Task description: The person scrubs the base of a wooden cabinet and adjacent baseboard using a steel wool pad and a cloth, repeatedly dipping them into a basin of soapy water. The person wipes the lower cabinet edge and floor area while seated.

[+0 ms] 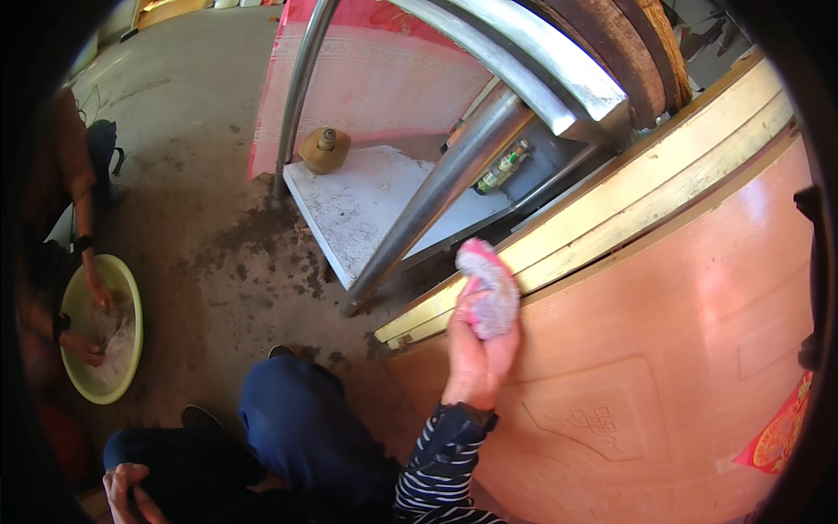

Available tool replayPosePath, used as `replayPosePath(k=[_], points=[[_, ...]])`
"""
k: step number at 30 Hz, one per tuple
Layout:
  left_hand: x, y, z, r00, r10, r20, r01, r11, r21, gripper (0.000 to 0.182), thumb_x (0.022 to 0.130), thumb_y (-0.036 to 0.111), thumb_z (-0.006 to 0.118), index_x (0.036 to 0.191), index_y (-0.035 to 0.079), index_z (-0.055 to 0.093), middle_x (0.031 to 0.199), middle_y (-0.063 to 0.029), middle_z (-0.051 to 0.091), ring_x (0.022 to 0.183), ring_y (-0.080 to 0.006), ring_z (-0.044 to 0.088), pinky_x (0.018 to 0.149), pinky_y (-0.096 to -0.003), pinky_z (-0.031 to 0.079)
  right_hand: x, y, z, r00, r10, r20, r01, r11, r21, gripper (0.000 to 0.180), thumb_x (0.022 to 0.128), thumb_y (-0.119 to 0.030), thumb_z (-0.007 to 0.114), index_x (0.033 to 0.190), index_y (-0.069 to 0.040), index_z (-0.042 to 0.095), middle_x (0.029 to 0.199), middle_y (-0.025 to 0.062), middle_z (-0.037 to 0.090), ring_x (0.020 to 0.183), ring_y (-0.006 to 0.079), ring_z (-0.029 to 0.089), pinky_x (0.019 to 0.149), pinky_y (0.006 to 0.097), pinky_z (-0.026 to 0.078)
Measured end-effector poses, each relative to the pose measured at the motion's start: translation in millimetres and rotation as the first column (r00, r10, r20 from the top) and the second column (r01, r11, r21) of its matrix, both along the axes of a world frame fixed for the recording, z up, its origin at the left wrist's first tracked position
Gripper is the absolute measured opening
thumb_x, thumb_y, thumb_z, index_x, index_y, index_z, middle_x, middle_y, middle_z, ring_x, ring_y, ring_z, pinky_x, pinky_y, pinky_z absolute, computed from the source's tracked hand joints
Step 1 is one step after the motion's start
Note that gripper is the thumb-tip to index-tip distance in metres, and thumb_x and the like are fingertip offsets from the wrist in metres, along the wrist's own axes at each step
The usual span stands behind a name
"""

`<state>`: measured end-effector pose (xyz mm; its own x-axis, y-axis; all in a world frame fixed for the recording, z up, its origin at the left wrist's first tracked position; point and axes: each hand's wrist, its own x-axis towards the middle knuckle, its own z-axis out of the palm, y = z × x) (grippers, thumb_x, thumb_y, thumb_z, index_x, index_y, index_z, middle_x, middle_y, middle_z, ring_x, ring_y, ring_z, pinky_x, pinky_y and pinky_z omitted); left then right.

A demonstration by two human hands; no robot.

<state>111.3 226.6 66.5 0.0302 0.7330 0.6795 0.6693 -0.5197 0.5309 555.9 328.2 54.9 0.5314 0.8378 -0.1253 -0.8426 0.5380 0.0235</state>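
Observation:
My right hand (pixel 481 354) grips a pink and white cloth (pixel 491 295), held up against or just over the yellow edge (pixel 576 242) of a wooden door panel (pixel 589 367); whether it touches is not clear. At the lower left my left hand (pixel 127 488) rests near my knee, its fingers loosely curled, with nothing visible in it. In front of me a metal-legged stand carries a white shelf board (pixel 366 203). On that board are a brownish rounded object (pixel 325 152) and a green bottle (pixel 501 170) bearing a label.
To the left a person has both hands in a yellow-green basin (pixel 136 327) of cloudy water with cloth. A pink plastic sheet (pixel 373 85) hangs behind the stand. Dark wet spots mark the concrete floor (pixel 190 229). A red decoration (pixel 779 432) is on the door at right.

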Motion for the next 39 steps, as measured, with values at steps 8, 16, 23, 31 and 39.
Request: replayPosePath(k=[8,16,23,31,39], points=[[1,0,-12,0.991,0.075,0.108,-0.074,0.997,-0.011,0.034,0.099,0.016,0.048,0.112,-0.013,0.061,0.091,-0.0234,0.067,0.075,-0.0258,0.064,0.07,-0.032,0.05,-24,-31,75,0.646,-0.138,0.75,0.127,0.989,0.073,0.041,0.096,-0.017,0.056,0.133,0.002,0.053,0.135,0.0179,0.055,0.125,0.0287,0.052,0.092,0.0365,0.053],[-14,10,-17,0.999,-0.035,-0.022,0.036,0.998,0.054,0.045,0.102,0.026,0.046,0.108,-0.017,0.056,0.085,-0.0258,0.066,0.066,-0.0287,0.064,0.059,-0.0321,0.053,-23,-18,104,-0.868,0.423,0.26,0.48,0.582,0.656,0.043,0.08,0.009,0.065,0.122,0.003,0.062,0.124,0.0163,0.063,0.116,0.0314,0.059,0.098,0.0383,0.048],[-12,3,-28,0.992,0.115,0.046,-0.121,0.984,0.13,0.037,0.102,0.021,0.049,0.107,-0.016,0.055,0.08,-0.0236,0.066,0.066,-0.029,0.065,0.058,-0.0355,0.055,-15,-6,61,-0.739,0.462,-0.491,0.293,0.876,0.383,0.025,0.067,-0.001,0.069,0.092,-0.004,0.066,0.102,0.0112,0.06,0.094,0.03,0.059,0.079,0.0405,0.051],[-33,-7,-25,0.996,0.082,-0.025,-0.08,0.994,0.072,0.042,0.101,0.026,0.05,0.107,-0.015,0.054,0.081,-0.0231,0.066,0.065,-0.0286,0.065,0.057,-0.0346,0.053,-4,5,-7,-0.605,0.19,-0.773,0.231,0.971,0.057,0.01,0.073,-0.01,0.063,0.082,-0.007,0.067,0.078,0.0097,0.06,0.08,0.0239,0.061,0.076,0.0361,0.043],[-58,-20,-37,0.998,0.039,-0.048,-0.034,0.994,0.105,0.065,0.097,0.041,0.06,0.124,-0.017,0.045,0.084,-0.0242,0.068,0.062,-0.0295,0.066,0.058,-0.0384,0.055,9,16,-69,-0.706,0.061,-0.706,0.275,0.942,-0.194,0.016,0.073,-0.016,0.069,0.086,-0.006,0.067,0.085,0.0133,0.064,0.082,0.0269,0.062,0.078,0.0391,0.045]])
